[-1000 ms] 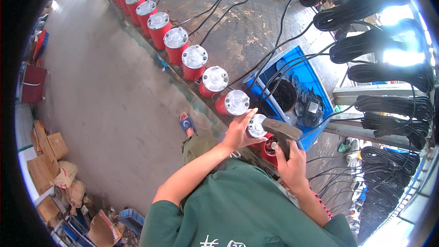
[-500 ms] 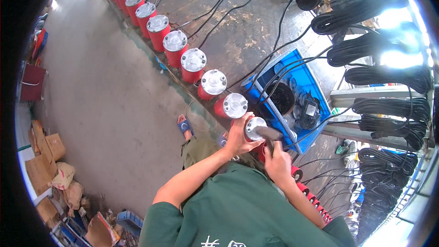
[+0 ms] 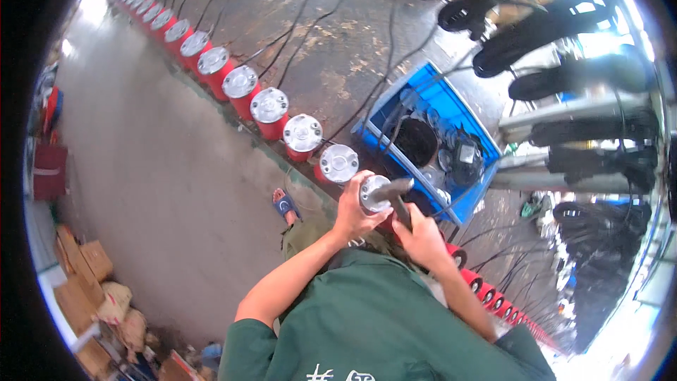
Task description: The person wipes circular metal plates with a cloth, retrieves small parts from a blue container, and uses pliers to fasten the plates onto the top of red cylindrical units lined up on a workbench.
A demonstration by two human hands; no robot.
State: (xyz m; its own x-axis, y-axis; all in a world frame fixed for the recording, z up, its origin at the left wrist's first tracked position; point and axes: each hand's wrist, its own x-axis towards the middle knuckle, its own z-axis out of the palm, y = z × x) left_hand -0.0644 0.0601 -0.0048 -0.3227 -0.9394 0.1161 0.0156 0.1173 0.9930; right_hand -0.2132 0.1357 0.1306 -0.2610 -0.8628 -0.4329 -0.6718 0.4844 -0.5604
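Beneath my hands stands a red cylinder with a round silver metal cap (image 3: 369, 183), in line with its neighbours. My left hand (image 3: 354, 208) is wrapped around its side, thumb and fingers just below the cap's rim. In my right hand (image 3: 423, 240) is a hammer (image 3: 395, 190), gripped by its dark handle. The hammer's head lies over the right part of the cap; whether they touch I cannot tell. Just beyond, another capped red cylinder (image 3: 338, 163) stands apart from my left hand. The lower body of the held cylinder is mostly hidden.
Several capped red cylinders (image 3: 269, 106) run along the bench edge to the far left. More red cylinders with open dark ends (image 3: 488, 293) extend to the near right. A blue crate (image 3: 486, 182) holds black parts. Coiled black cables (image 3: 543, 28) hang at right; cartons (image 3: 77, 296) lie at left.
The whole view has shifted, and the cylinder row sits lower and further left in it. My left hand stays on the capped cylinder, and the hammer remains over the cap in my right hand.
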